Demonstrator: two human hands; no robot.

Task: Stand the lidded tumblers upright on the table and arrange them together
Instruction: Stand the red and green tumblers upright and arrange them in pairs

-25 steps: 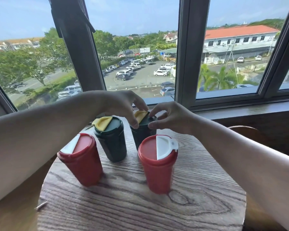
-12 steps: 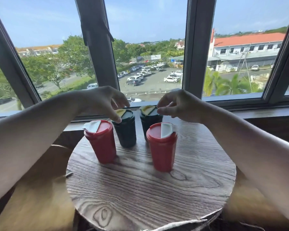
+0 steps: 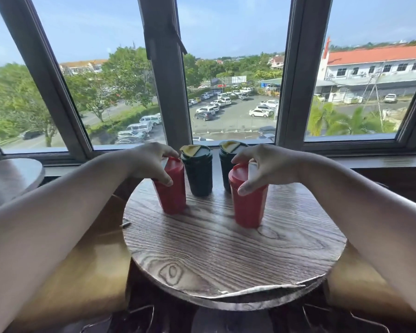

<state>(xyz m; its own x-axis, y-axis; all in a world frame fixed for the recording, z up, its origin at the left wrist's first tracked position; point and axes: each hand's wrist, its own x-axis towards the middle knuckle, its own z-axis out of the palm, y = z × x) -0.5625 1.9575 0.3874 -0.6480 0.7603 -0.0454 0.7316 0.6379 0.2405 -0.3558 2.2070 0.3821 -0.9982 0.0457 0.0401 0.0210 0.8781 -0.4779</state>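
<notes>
Several lidded tumblers stand upright at the far side of a small round wooden table. My left hand grips the top of the left red tumbler, thumb down its front. My right hand grips the lid of the right red tumbler, thumb on its front rim. Between and behind them stand two dark green tumblers with yellow lid flaps, one at centre left and one at centre right, partly hidden by the right red tumbler.
A window sill and dark window frames run right behind the tumblers. Another wooden tabletop shows at the far left. A small thin object lies by the table's left edge. A chair seat sits below left.
Both hands have left the dark green tumblers and come down onto the two red ones. The camera has pulled back, showing the whole tabletop.
</notes>
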